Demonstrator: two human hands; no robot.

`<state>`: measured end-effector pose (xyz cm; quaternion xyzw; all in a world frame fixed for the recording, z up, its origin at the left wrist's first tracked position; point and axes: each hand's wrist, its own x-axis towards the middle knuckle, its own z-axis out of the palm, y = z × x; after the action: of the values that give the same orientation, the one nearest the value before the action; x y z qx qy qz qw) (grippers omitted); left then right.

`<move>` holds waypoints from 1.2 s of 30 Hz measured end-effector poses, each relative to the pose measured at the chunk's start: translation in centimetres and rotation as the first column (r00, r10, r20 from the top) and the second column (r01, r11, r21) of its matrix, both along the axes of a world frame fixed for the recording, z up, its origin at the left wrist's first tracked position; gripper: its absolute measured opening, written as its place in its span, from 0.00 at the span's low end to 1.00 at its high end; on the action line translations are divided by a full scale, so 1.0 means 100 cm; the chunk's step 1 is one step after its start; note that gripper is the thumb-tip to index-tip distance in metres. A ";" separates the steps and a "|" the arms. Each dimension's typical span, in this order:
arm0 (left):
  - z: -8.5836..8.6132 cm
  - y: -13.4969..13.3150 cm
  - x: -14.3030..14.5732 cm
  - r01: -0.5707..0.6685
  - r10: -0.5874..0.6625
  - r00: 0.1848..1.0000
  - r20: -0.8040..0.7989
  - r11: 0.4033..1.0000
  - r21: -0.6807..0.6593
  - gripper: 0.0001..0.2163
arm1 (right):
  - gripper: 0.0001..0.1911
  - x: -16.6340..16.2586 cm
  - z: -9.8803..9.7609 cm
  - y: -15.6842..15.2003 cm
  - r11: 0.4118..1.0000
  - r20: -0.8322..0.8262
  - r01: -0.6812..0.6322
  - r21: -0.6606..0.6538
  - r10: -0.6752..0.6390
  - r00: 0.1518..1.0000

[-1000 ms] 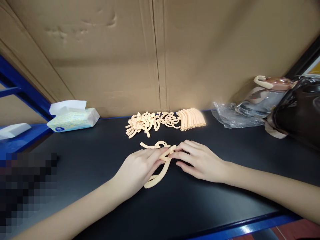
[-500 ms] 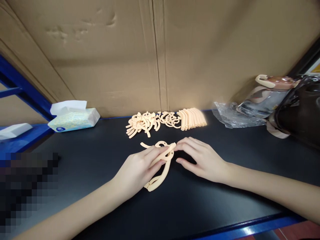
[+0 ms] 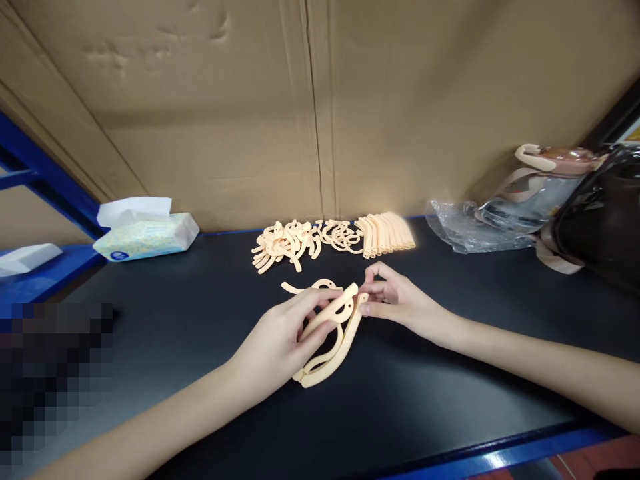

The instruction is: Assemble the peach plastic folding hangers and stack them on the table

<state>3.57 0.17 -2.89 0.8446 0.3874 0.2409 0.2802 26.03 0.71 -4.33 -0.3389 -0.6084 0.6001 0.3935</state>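
Note:
My left hand (image 3: 293,327) is closed around a cream plastic folding hanger (image 3: 330,310), with a curved arm and a rounded hooked part with small holes showing past the fingers. My right hand (image 3: 390,300) pinches the upper end of a long curved hanger arm (image 3: 340,353) between thumb and fingers. That arm slants down toward me, and its lower end meets other cream parts beside my left wrist. Behind my left fingers another hanger piece (image 3: 291,288) lies on the black table, partly covered by the hand.
At the back lie a jumbled pile of cream hanger parts (image 3: 280,243), several hooks (image 3: 343,237) and a neat row of curved arms (image 3: 387,233). A tissue pack (image 3: 150,239) stands left. Right are a clear plastic bag (image 3: 460,230), a bottle (image 3: 525,200) and a dark bag (image 3: 600,227).
My right hand has taken hold of the long curved arm's upper end and swung it slightly to the right, apart from the piece in my left hand. My left hand has barely moved.

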 end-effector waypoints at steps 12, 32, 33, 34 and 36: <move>0.009 0.018 -0.005 0.028 0.186 0.932 0.310 0.817 -0.575 0.16 | 0.05 0.004 0.004 -0.009 0.777 0.532 -0.213 0.593 -0.179 0.828; 0.003 0.023 -0.017 -0.100 0.139 0.972 -0.187 0.973 0.207 0.15 | 0.13 0.009 0.001 0.000 0.580 0.660 -0.373 0.724 -0.424 0.621; 0.002 0.023 -0.019 -0.078 0.135 0.968 -0.213 0.964 0.255 0.14 | 0.14 0.009 0.002 -0.001 0.587 0.663 -0.378 0.716 -0.401 0.632; 0.002 0.024 -0.020 -0.055 0.130 0.962 -0.241 0.954 0.295 0.13 | 0.14 0.009 0.002 -0.002 0.589 0.667 -0.386 0.710 -0.386 0.637; 0.001 0.027 -0.021 -0.014 0.127 0.946 -0.298 0.936 0.353 0.13 | 0.14 0.009 0.003 -0.003 0.587 0.675 -0.400 0.704 -0.377 0.634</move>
<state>1.44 2.83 -2.84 0.8936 0.4093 0.1767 0.0528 26.93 0.41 -4.04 -0.3383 -0.9189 0.0504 0.1966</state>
